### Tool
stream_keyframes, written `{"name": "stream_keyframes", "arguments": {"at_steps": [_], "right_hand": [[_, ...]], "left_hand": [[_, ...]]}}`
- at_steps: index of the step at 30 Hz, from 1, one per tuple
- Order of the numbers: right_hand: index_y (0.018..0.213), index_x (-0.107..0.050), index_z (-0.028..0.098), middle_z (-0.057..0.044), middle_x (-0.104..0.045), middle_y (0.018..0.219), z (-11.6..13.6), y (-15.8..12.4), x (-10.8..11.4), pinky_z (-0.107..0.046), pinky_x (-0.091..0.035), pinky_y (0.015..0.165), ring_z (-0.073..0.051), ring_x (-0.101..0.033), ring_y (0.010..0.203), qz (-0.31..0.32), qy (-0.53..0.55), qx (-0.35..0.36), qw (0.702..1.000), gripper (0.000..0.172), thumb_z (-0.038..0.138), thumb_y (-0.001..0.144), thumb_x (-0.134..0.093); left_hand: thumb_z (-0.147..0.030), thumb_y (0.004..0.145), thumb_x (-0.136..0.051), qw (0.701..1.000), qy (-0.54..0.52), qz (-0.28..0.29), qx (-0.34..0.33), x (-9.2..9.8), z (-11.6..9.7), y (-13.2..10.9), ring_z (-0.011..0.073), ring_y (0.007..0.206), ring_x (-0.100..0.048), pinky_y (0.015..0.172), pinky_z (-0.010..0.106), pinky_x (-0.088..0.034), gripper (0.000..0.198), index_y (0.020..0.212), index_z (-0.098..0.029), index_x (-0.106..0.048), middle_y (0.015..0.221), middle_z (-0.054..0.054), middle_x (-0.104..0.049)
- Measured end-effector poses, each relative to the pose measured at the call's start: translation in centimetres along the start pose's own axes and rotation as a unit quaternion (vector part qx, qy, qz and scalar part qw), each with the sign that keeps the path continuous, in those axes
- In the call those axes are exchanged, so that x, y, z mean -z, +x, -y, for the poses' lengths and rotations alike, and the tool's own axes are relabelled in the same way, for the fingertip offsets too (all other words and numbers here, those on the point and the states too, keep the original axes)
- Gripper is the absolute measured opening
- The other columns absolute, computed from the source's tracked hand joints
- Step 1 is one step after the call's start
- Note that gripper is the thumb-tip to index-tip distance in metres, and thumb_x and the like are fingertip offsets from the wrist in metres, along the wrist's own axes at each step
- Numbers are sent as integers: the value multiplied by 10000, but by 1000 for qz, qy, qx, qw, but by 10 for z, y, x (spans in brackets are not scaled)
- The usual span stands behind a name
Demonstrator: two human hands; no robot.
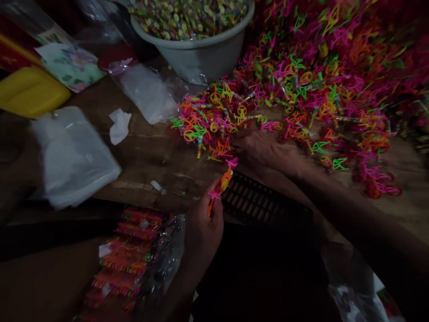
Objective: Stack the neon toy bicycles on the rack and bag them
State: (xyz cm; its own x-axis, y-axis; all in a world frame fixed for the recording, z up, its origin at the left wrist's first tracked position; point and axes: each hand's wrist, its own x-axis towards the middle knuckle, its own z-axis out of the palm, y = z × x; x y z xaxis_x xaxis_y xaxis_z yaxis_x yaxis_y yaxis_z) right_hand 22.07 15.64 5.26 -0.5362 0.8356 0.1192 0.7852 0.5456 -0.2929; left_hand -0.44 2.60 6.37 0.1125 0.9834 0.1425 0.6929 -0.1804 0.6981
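My left hand [203, 228] is closed around a small stack of pink and orange plastic toy bicycles [222, 181], held upright near the table's front edge. My right hand [264, 152] reaches forward, palm down, into the edge of a big heap of neon plastic toy bicycles [301, 89] that covers the right half of the table; its fingertips are blurred and partly buried in the pieces. On my lap at lower left lies a clear bag of packed orange and pink toy stacks [129, 255].
A grey basin [201, 49] full of small wrapped candies stands at the back. Clear plastic bags [72, 156] and another plastic bag [147, 91] lie on the brown table [147, 156]. A yellow container [30, 91] sits far left. A dark slatted crate [258, 203] shows below the table edge.
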Motion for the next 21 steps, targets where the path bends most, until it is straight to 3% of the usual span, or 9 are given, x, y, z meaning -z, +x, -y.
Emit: {"name": "stream_keyframes", "arguments": {"at_steps": [4, 8, 12, 15, 19, 21], "right_hand": [[1081, -743, 129, -126, -746, 1095, -14, -42, 6, -327, -456, 847, -224, -645, 956, -95, -5, -75, 993, 209, 177, 980, -567], [986, -768, 166, -45, -752, 895, -15, -97, 7, -294, -472, 723, -178, -647, 761, -230, 145, -231, 934, 209, 340, 943, -660], [911, -779, 207, -27, -754, 877, 0, -135, 3, -308, -504, 739, -176, -664, 774, -297, 239, -241, 893, 229, 404, 929, -663], [868, -756, 214, -17, -721, 815, 15, -149, 0, -306, -495, 712, -163, -619, 732, -348, 245, -266, 865, 256, 469, 880, -726], [856, -669, 216, 14, -656, 753, 34, -159, -8, -281, -489, 634, -142, -567, 659, -353, 367, -297, 808, 301, 502, 831, -759], [868, -631, 221, 3, -663, 785, 43, -161, -13, -298, -515, 659, -159, -597, 695, -343, 366, -284, 817, 273, 468, 847, -747]], "left_hand": [[-274, 1017, -493, 998, -39, -32, -24, -21, -3, 7, 221, 1062, -787, 893, 345, -649, 358, 1297, -194, -701, 1192, 93, -803], [-296, 1022, -492, 993, -94, -56, -36, -48, -10, 16, 226, 1094, -771, 948, 381, -633, 367, 1329, -207, -672, 1232, 95, -786], [-336, 1009, -564, 985, -168, -38, -22, -63, -22, 11, 259, 1251, -703, 1083, 451, -575, 486, 1476, -206, -541, 1376, 148, -707], [-354, 989, -634, 972, -235, 3, -26, -53, -31, 1, 274, 1442, -564, 1192, 479, -491, 658, 1590, -254, -385, 1563, 160, -562], [-443, 1033, -578, 970, -239, 36, -32, -25, -40, 10, 275, 1545, -431, 1265, 508, -404, 589, 1583, -318, -407, 1651, 101, -468], [-478, 1032, -567, 970, -229, 61, -54, -20, -41, 26, 280, 1528, -458, 1261, 509, -413, 584, 1571, -305, -428, 1635, 104, -489]]}}
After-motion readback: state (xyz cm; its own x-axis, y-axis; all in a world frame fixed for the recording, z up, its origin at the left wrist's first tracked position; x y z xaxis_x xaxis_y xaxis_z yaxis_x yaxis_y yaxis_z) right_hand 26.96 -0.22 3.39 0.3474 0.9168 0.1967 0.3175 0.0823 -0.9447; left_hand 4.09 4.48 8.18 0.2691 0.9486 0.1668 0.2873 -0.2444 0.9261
